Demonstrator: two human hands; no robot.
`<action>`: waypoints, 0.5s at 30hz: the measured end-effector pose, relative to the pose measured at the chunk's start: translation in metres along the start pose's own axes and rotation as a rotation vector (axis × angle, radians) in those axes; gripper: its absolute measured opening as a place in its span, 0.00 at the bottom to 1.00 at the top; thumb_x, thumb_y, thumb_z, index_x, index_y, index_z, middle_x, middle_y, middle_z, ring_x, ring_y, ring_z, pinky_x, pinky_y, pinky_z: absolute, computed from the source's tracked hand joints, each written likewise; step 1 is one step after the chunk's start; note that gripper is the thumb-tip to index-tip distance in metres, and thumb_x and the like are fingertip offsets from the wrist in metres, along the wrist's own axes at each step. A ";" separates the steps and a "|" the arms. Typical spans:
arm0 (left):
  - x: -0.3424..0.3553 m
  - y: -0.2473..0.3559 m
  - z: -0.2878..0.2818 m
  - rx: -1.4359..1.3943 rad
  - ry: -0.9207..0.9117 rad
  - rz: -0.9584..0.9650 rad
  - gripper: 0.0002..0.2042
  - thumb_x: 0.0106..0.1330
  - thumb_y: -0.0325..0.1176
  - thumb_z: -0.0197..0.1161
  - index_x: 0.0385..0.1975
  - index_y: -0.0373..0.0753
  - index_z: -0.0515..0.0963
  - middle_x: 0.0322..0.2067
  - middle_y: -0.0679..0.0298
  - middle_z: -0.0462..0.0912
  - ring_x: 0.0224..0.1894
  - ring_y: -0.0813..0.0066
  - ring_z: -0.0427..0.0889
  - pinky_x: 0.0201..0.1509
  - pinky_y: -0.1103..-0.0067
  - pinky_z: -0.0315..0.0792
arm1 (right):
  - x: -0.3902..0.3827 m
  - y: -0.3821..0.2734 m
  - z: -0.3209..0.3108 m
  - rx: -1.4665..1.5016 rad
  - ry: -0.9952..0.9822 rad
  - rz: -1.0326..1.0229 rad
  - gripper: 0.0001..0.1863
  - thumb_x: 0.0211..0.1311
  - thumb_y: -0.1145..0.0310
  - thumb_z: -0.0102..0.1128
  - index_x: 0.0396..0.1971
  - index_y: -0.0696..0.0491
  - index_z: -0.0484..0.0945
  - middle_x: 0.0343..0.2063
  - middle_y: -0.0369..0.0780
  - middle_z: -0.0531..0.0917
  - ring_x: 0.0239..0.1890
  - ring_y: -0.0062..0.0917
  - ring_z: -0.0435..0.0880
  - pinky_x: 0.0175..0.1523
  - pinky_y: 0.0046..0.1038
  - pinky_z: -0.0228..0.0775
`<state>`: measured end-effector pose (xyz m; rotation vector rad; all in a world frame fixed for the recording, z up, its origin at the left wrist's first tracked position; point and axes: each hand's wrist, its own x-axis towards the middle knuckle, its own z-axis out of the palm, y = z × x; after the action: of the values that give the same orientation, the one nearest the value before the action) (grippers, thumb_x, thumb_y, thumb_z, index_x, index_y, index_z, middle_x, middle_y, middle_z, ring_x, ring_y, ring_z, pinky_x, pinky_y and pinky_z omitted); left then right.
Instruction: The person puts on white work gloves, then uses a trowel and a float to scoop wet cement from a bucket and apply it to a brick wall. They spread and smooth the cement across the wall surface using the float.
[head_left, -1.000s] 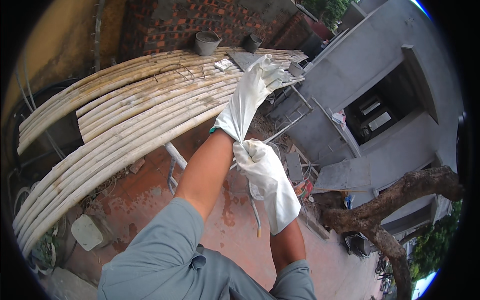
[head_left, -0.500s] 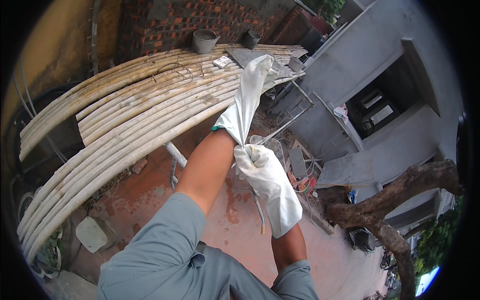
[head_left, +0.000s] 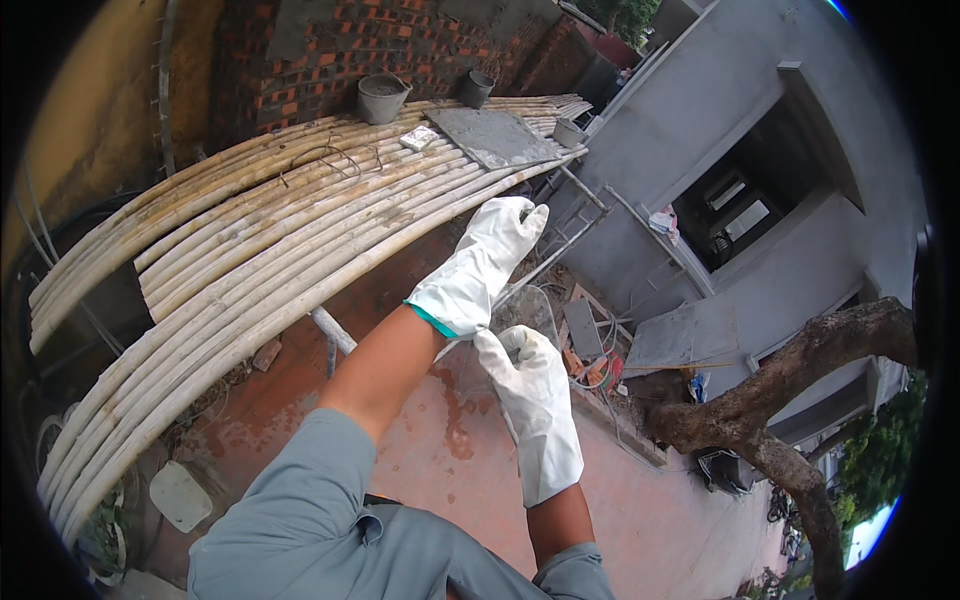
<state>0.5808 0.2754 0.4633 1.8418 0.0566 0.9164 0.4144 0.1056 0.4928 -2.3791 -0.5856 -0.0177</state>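
My left hand [head_left: 505, 235] is in a white glove with a teal cuff edge, stretched toward the bamboo poles [head_left: 240, 260], fingers curled with nothing visible in them. My right hand [head_left: 520, 370], also gloved in white, is just below it, thumb and forefinger pinched at the edge of the left glove's cuff. Both bare forearms come from grey rolled sleeves. Beyond my hands, a grey board [head_left: 490, 135], a small white block [head_left: 418, 138] and bent wire rest on the poles.
Buckets [head_left: 380, 105] stand along a brick wall. A grey rendered building [head_left: 810, 240] with an opening is on the right, near a thick tree trunk [head_left: 745, 410]. Boards, hoses and rubble [head_left: 590, 345] lie at its foot. A white container [head_left: 180, 495] sits on the red paved floor at lower left.
My left gloved hand has come down and its fingers have curled; the glove's twisted, pulled-out shape is smoother. My right hand has moved lower, still at the cuff.
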 end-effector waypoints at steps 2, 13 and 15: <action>-0.015 0.000 0.005 0.225 0.018 0.078 0.25 0.72 0.56 0.62 0.45 0.36 0.86 0.44 0.48 0.89 0.52 0.47 0.86 0.58 0.59 0.78 | -0.001 -0.004 -0.001 0.063 0.125 -0.042 0.24 0.67 0.50 0.72 0.23 0.57 0.80 0.23 0.41 0.83 0.28 0.34 0.82 0.38 0.35 0.74; -0.055 0.007 0.006 0.550 -0.309 0.083 0.34 0.66 0.55 0.68 0.65 0.35 0.73 0.64 0.48 0.78 0.74 0.47 0.68 0.79 0.55 0.56 | 0.030 0.021 0.021 -0.121 -0.185 -0.266 0.25 0.77 0.47 0.57 0.38 0.58 0.83 0.31 0.51 0.86 0.36 0.48 0.86 0.46 0.44 0.77; -0.056 0.007 0.003 0.523 -0.278 0.103 0.34 0.65 0.54 0.69 0.65 0.37 0.73 0.64 0.48 0.78 0.73 0.46 0.68 0.78 0.54 0.57 | 0.034 0.022 0.022 0.003 -0.333 -0.146 0.22 0.79 0.51 0.55 0.36 0.56 0.83 0.28 0.50 0.85 0.33 0.47 0.84 0.44 0.42 0.77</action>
<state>0.5407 0.2457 0.4370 2.4642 0.0310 0.7500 0.4506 0.1185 0.4683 -2.3465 -0.9136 0.3201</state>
